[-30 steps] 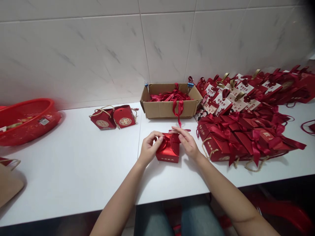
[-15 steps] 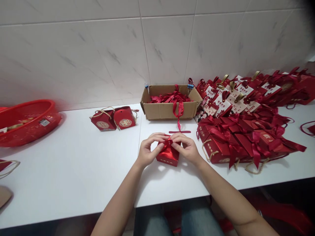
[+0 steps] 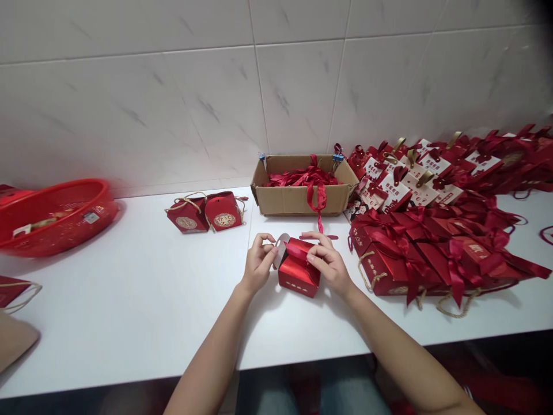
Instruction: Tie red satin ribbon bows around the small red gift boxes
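Note:
A small red gift box [image 3: 299,281] with gold lettering stands on the white table in front of me, its top folded up into a ridge. At its left end a side flap sticks out and shows its pale inner face. My left hand [image 3: 260,264] has thumb and fingers closed at the edge of that flap. On the other side, my right hand [image 3: 328,264] pinches the right end of the ridge between thumb and fingers. Just behind the box lies a thin dark-red strip [image 3: 332,237], partly hidden by my right fingers.
A cardboard box [image 3: 298,202] of red ribbons stands against the tiled wall, one ribbon [image 3: 317,199] hanging over its front. Two rope-handled boxes [image 3: 224,214] sit left of it. Ribboned red boxes [image 3: 401,259] crowd the right. A red basket [image 3: 64,225] is far left.
The left flap has swung outward from the top of the box, so its pale inside now shows. My hands have moved slightly apart, and the view has shifted a little.

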A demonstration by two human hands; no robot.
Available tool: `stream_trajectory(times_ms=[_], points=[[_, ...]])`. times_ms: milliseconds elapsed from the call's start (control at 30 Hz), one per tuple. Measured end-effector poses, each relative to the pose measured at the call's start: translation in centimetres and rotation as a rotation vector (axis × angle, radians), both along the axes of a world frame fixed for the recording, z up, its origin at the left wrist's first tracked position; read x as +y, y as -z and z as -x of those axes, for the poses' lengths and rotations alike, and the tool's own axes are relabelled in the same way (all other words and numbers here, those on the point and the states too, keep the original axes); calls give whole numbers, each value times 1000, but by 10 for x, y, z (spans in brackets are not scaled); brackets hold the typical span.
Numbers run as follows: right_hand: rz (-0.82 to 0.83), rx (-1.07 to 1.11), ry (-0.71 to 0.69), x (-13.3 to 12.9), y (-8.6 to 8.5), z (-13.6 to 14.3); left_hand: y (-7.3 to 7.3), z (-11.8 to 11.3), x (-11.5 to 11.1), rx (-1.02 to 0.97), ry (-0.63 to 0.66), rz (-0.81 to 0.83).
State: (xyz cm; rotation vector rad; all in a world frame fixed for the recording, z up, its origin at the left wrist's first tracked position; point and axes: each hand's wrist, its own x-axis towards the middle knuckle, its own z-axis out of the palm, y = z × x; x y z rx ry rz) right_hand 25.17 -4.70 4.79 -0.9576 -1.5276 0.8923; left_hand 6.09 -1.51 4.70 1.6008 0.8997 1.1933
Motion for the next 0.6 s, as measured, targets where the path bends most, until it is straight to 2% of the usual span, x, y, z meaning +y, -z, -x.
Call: stream_trajectory(times_ms=[133, 400, 600], points=[[9, -24, 0, -1, 1, 1, 1, 0, 1, -76, 18, 48], [10, -63, -39, -1, -2, 1, 1, 1, -2, -54, 40, 45], [-25, -120, 5, 0, 0, 2, 0, 2, -3, -39, 72, 9]])
